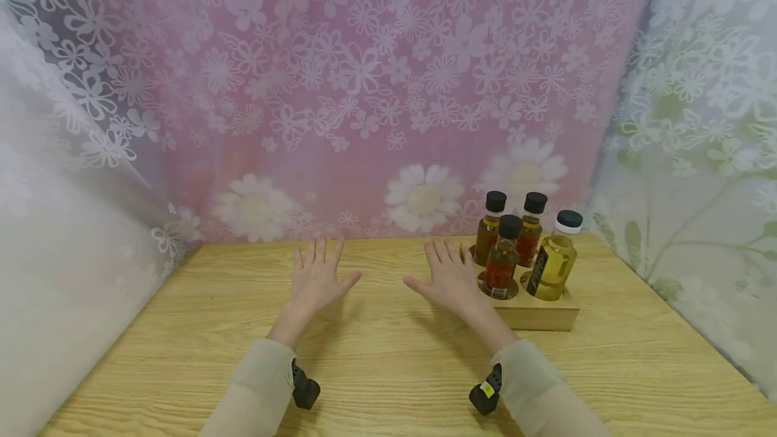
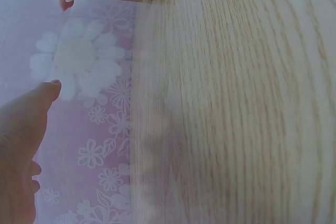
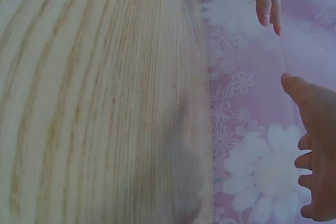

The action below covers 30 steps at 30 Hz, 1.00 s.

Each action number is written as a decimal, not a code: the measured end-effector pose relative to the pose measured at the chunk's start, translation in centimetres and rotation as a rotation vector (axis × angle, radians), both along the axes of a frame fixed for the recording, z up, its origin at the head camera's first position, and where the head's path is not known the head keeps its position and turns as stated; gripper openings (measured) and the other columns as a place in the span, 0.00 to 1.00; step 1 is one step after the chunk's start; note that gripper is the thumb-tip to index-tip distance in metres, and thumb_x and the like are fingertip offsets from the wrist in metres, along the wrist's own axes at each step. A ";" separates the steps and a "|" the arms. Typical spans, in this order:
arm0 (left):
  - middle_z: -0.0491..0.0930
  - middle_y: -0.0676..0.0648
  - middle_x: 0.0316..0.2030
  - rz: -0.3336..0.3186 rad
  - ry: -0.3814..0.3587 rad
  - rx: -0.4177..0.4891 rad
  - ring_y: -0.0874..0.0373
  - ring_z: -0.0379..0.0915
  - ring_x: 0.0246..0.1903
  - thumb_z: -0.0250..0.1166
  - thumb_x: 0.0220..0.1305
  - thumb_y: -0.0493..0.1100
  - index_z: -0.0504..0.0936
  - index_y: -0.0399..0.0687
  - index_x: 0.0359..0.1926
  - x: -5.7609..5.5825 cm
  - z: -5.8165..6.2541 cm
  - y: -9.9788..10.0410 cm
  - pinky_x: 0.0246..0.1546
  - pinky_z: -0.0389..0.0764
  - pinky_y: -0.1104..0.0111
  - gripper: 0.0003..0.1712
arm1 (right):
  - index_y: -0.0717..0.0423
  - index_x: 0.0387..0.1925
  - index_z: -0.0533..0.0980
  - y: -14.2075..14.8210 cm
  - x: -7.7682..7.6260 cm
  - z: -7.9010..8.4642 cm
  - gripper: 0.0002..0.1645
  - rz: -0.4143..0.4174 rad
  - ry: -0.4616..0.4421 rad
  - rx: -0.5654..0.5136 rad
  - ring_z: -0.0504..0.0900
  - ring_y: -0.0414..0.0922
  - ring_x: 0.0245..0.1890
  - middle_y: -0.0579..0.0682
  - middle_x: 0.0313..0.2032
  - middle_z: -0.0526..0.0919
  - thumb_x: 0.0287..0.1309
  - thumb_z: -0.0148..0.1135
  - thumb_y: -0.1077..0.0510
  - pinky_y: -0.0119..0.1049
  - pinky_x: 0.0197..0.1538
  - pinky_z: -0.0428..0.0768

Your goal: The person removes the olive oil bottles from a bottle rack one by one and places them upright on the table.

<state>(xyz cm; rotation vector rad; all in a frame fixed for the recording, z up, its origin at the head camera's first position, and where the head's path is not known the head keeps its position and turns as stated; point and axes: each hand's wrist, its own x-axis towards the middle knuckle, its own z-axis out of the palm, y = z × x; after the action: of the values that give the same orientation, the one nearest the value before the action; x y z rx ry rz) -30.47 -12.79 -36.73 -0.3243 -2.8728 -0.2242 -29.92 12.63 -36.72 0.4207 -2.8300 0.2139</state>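
Observation:
In the head view my left hand (image 1: pixel 317 282) is held out over the wooden table, palm down, fingers spread, holding nothing. My right hand (image 1: pixel 450 280) mirrors it, also spread and holding nothing, just left of a wooden bottle holder (image 1: pixel 534 317). Several black-capped bottles stand upright in it: a dark red-labelled bottle (image 1: pixel 501 268) at the front, a bottle of yellow oil (image 1: pixel 554 265) at the right, a brown bottle (image 1: pixel 487 238) and another red-labelled bottle (image 1: pixel 530 235) behind. The right hand overlaps the holder's left edge in this view.
The wooden table (image 1: pixel 388 369) reaches back to a pink flowered curtain (image 1: pixel 340 120). Pale flowered curtains hang at the left (image 1: pixel 73 221) and right (image 1: pixel 698 187). Each wrist carries a small black camera, the left camera (image 1: pixel 305 386) and the right camera (image 1: pixel 487 390).

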 end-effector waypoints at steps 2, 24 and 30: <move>0.40 0.34 0.70 -0.002 -0.007 0.000 0.39 0.32 0.69 0.48 0.61 0.71 0.45 0.52 0.73 0.1 0.0 0.0 0.64 0.34 0.44 0.48 | 0.58 0.70 0.51 0.0 0.2 0.1 0.55 0.014 -0.008 -0.003 0.46 0.56 0.69 0.58 0.69 0.51 0.54 0.47 0.25 0.60 0.65 0.43; 0.55 0.34 0.66 -0.199 -0.190 0.369 0.38 0.51 0.65 0.67 0.48 0.65 0.50 0.33 0.69 2.6 0.8 5.0 0.62 0.57 0.49 0.60 | 0.62 0.69 0.53 4.5 5.4 1.3 0.43 0.309 -0.286 -0.483 0.51 0.63 0.66 0.64 0.67 0.54 0.63 0.53 0.41 0.64 0.60 0.56; 0.53 0.34 0.67 -0.288 -0.243 0.434 0.41 0.49 0.66 0.67 0.50 0.64 0.49 0.31 0.69 3.3 0.8 6.8 0.64 0.54 0.53 0.59 | 0.63 0.68 0.55 7.2 7.2 1.7 0.46 0.301 -0.311 -0.463 0.54 0.65 0.64 0.66 0.66 0.55 0.57 0.60 0.43 0.65 0.57 0.60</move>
<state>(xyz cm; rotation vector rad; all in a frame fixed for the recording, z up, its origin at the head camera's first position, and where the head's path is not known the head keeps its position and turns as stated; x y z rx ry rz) -27.18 -5.98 -35.89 -0.6581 -2.8878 -0.9821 -22.74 19.79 -35.04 0.7539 -2.8592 1.0515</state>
